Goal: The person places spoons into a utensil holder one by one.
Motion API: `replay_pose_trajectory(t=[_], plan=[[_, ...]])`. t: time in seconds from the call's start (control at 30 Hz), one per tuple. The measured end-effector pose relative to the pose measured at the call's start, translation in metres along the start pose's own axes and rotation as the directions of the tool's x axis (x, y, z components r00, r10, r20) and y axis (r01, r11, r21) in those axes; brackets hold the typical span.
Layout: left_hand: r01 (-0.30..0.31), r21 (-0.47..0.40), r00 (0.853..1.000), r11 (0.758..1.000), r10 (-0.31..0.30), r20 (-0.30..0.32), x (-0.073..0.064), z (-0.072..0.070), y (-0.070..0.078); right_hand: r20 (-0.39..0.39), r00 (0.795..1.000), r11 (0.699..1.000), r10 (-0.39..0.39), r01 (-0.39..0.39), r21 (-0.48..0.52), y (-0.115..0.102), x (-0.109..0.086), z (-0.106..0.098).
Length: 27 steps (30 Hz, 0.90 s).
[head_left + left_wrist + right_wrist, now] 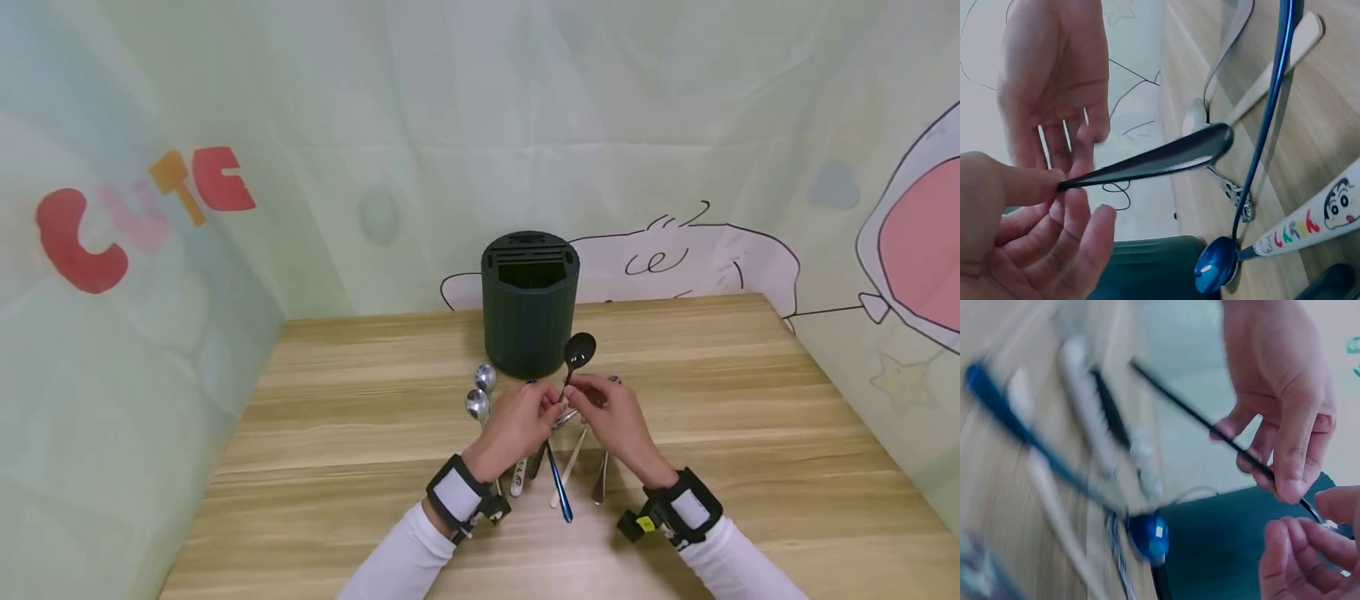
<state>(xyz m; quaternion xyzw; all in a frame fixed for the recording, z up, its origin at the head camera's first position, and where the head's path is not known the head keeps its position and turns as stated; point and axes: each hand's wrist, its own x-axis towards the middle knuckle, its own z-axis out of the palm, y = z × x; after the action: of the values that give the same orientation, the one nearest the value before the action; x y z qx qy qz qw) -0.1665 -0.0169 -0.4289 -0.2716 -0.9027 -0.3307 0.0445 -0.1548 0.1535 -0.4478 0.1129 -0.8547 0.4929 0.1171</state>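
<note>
Nearest, in front of the dark green holder [525,333], handles lie on the wooden table [337,475], pointing away from it: a blue spoon [558,483] and a pale handle [572,463] before its right half, a printed white handle [518,478] before its left half, and a silver handle [602,482] out past its right side. Above them, in front of the holder, both hands are raised to a black spoon [580,350], which is held bowl up before the holder's lower right side. The left hand [522,423] has its slim handle pinched between thumb and fingers, the end sticking out; the right hand [613,418] pinches near the neck, thumb and forefinger drawn close about it, how firmly I cannot tell. The step in hand looks like settling the grip on this one spoon; the next move would call for one hand to let go while the other keeps it steady. Two silver spoons [486,377] lie just off the holder's front left, where a low swing could knock their bowls. The holder's top has a broad front opening and narrow slots behind. To its left and right there is ample room; behind, the table's back edge and the cloth backdrop [637,167] leave little.
</note>
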Motion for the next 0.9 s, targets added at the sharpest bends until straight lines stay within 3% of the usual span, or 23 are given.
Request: replay_pose_trajectory(t=[0.13,0.33,0.53,0.77,0.9], plan=[[-0.046,-0.011,0.998,0.999,0.045,-0.045,-0.004,-0.004,0.005,0.019,0.997,0.983,0.077,-0.079,0.165,-0.007,0.001,0.0],[-0.089,-0.023,0.99,0.996,0.086,-0.109,-0.007,-0.009,0.01,-0.001,0.991,0.95,0.135,-0.129,0.285,-0.02,0.002,-0.001],[-0.184,-0.018,0.965,0.983,0.177,-0.192,-0.007,-0.018,0.014,-0.056,0.995,0.938,0.088,-0.063,0.341,-0.034,0.006,-0.005],[-0.222,-0.077,0.954,0.972,0.2,-0.223,-0.006,-0.031,0.021,-0.063,0.998,0.939,0.026,-0.003,0.345,-0.05,0.013,-0.012],[-0.247,-0.1,0.945,0.964,0.217,-0.246,-0.004,-0.039,0.023,-0.075,0.996,0.952,-0.038,0.059,0.3,-0.071,0.016,-0.018]])
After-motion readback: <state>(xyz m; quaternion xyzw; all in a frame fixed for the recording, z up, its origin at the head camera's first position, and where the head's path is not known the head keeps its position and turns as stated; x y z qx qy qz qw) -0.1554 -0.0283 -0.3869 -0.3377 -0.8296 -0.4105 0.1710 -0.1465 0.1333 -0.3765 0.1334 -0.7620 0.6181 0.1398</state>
